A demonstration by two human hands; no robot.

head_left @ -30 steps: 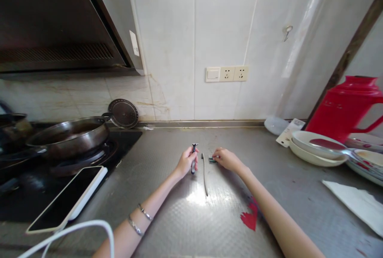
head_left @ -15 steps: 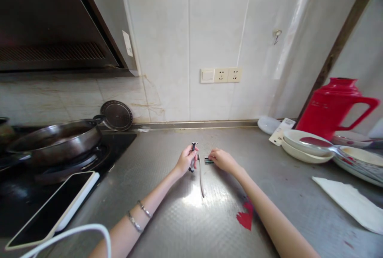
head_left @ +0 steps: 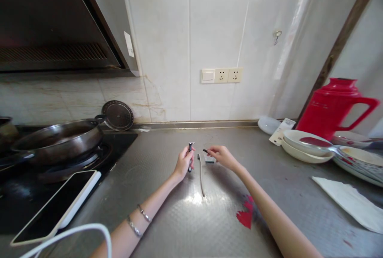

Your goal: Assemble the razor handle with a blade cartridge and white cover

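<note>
- Two hands are busy: the left hand (head_left: 182,164), just past six o'clock from mid-view, has its grip wrapped around a dark razor-like tool (head_left: 190,161), more upright than half a second ago.
- Between the hands, just short of six, a thin pale rod (head_left: 201,179) with a dark end lies untouched.
- Between four and five, the right hand (head_left: 224,157) has just come up; its grip pinches a small dark piece (head_left: 205,150), seemingly raised and now apart from the greenish strip (head_left: 209,162) below, so the pick-up looks done.
- Around the metal tabletop (head_left: 167,230): range hood (head_left: 50,22) at ten, phone (head_left: 54,208) at eight, pan (head_left: 66,140) near nine; sockets (head_left: 228,75) between one and two, red paper (head_left: 245,217) at five, bowls (head_left: 302,151) and red flask (head_left: 330,110) near three, white sheet (head_left: 348,202) at four.
</note>
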